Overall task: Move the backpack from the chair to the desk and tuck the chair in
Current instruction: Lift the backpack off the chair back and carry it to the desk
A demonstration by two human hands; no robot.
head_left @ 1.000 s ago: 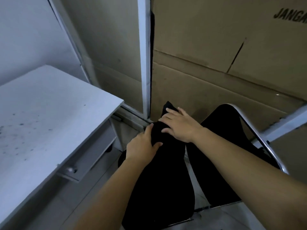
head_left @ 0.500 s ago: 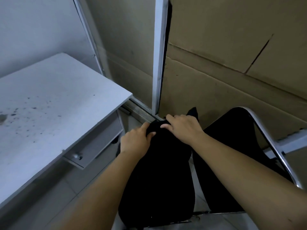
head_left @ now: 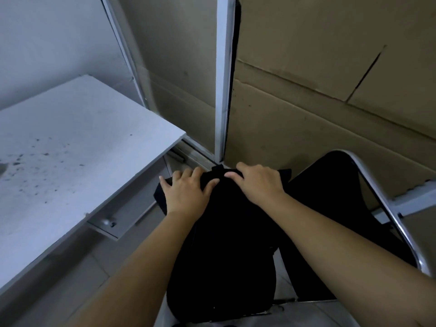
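Both bare forearms reach forward and converge. The left hand (head_left: pixel 186 193) lies palm down, fingers spread and slightly curled, thumb angled inward toward the other hand. The right hand (head_left: pixel 258 181) — also palm down — curls its fingers over, its thumb near the left's.

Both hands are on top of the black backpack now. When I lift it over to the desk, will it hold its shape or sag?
Probably sags: the backpack looks like soft dark fabric, creased where the left hand and right hand press its top. Its lower body bulges, so its weight likely hangs low. Fabric seems matte, so slipping is unlikely.
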